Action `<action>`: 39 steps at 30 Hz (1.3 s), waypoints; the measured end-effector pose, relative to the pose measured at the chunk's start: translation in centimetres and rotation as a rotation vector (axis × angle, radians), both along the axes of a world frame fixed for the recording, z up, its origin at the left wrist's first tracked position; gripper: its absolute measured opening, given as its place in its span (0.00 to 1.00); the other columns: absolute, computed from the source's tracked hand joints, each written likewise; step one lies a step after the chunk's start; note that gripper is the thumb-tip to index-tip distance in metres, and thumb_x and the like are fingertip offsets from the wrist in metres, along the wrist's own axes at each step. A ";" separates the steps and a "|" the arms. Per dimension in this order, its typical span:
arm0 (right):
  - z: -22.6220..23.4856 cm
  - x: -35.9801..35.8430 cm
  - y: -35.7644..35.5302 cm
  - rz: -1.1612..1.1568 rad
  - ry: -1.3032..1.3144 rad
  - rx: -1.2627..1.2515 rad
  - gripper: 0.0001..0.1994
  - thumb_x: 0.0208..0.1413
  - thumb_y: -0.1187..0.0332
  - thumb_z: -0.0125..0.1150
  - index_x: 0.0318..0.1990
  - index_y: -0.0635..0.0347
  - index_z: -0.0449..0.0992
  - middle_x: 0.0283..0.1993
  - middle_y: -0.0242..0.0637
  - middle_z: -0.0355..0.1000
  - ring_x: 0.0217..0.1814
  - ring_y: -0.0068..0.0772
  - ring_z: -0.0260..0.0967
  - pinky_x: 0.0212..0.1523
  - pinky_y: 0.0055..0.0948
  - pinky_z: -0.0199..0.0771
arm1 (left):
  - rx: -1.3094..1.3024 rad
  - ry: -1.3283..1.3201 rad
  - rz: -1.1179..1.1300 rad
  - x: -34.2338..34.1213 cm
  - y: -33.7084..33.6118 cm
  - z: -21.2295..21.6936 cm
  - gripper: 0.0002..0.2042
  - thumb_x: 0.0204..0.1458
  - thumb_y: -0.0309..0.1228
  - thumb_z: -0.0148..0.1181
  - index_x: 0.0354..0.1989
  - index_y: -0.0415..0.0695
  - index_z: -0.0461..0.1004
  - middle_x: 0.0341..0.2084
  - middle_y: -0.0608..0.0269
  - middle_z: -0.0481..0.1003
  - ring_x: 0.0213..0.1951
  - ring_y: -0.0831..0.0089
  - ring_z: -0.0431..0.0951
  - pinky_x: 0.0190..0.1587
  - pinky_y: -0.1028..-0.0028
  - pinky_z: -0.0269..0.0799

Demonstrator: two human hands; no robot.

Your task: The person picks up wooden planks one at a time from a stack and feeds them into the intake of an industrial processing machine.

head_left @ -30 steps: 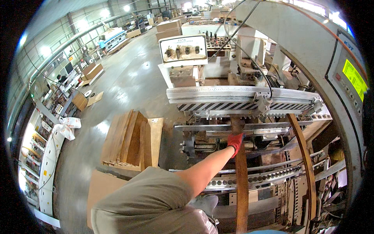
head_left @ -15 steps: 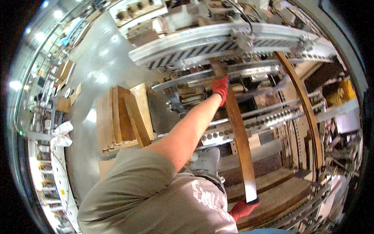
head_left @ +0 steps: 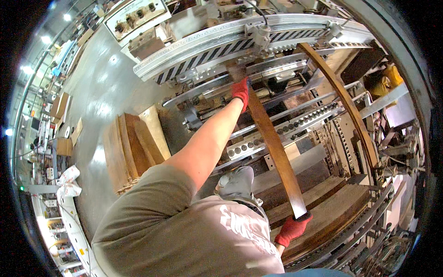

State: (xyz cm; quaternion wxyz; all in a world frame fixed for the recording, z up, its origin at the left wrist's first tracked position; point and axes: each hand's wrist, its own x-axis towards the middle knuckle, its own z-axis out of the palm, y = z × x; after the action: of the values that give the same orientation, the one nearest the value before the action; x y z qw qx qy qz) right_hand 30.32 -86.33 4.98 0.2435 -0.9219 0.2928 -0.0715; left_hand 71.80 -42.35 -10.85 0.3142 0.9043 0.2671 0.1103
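Note:
A long brown wooden board (head_left: 273,145) stretches across the rails of a machine, held at both ends. My left hand (head_left: 241,93), in a red glove, is closed on its far end beneath the striped beam. At the near end my right hand (head_left: 294,229), also red-gloved with dark fingertips, grips the board's tip. Light glares white off that near end. To the right, a second long board (head_left: 339,90) lies across the same machine, untouched by either hand. The fingers are partly hidden by the board and the gloves.
The metal beam (head_left: 198,51) with black-and-white stripes crosses beyond my left hand. Several wide boards (head_left: 318,203) lie beside my right hand. A stack of boards (head_left: 131,147) stands on the floor at left. Cardboard boxes (head_left: 61,106) sit farther left.
The view has shifted, so the machine appears farther left and higher. Both hands still grip the same board, whose near end appears higher in the picture.

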 end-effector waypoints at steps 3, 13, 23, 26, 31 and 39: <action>-0.2 0.3 0.1 0.003 -0.081 0.012 0.26 0.47 0.71 0.62 0.55 0.53 0.61 0.44 0.44 0.74 0.45 0.51 0.73 0.42 0.42 0.72 | -0.569 -0.131 0.264 0.6 -1.7 3.4 0.37 0.43 0.60 0.59 0.47 0.35 0.73 0.46 0.45 0.75 0.48 0.51 0.75 0.48 0.60 0.68; -4.1 -2.0 -3.0 0.404 -0.486 -0.321 0.28 0.39 0.76 0.63 0.52 0.57 0.64 0.61 0.52 0.59 0.63 0.58 0.56 0.60 0.51 0.60 | -0.910 -0.358 0.384 -2.2 -4.4 9.0 0.38 0.46 0.60 0.56 0.50 0.34 0.70 0.46 0.47 0.74 0.49 0.53 0.74 0.50 0.62 0.65; -5.9 -1.8 -4.5 0.512 -0.693 -0.267 0.17 0.46 0.75 0.61 0.46 0.58 0.69 0.57 0.50 0.63 0.61 0.58 0.59 0.60 0.53 0.60 | -0.975 -0.292 0.304 -0.6 -1.0 5.2 0.39 0.49 0.62 0.50 0.58 0.40 0.63 0.56 0.49 0.66 0.58 0.51 0.63 0.57 0.55 0.55; -4.7 -2.5 -4.3 0.508 -0.663 -0.250 0.16 0.46 0.76 0.61 0.45 0.58 0.70 0.56 0.49 0.64 0.61 0.58 0.60 0.61 0.52 0.60 | -1.105 -0.203 0.141 -2.9 -0.9 6.5 0.38 0.47 0.64 0.49 0.61 0.51 0.60 0.61 0.57 0.60 0.63 0.56 0.54 0.62 0.51 0.43; -4.7 -4.2 -5.7 0.545 -0.726 -0.203 0.21 0.40 0.78 0.66 0.45 0.59 0.71 0.55 0.47 0.67 0.59 0.55 0.63 0.60 0.50 0.63 | -0.571 0.248 -0.116 -7.6 0.8 7.5 0.37 0.47 0.65 0.47 0.66 0.63 0.55 0.67 0.67 0.54 0.69 0.60 0.43 0.68 0.47 0.32; -1.9 -5.7 -6.1 0.211 -0.388 1.149 0.23 0.45 0.75 0.67 0.51 0.67 0.70 0.45 0.36 0.72 0.44 0.31 0.71 0.44 0.29 0.74 | -0.035 -0.059 -0.231 -8.5 6.1 7.2 0.25 0.53 0.54 0.44 0.58 0.61 0.64 0.60 0.72 0.64 0.62 0.68 0.60 0.66 0.52 0.45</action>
State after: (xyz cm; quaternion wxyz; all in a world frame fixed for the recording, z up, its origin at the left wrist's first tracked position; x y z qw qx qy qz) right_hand 24.65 -92.44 3.04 0.7559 -0.6376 0.1421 -0.0442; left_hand 63.32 -36.22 -3.63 0.3483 0.9198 0.1537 0.0954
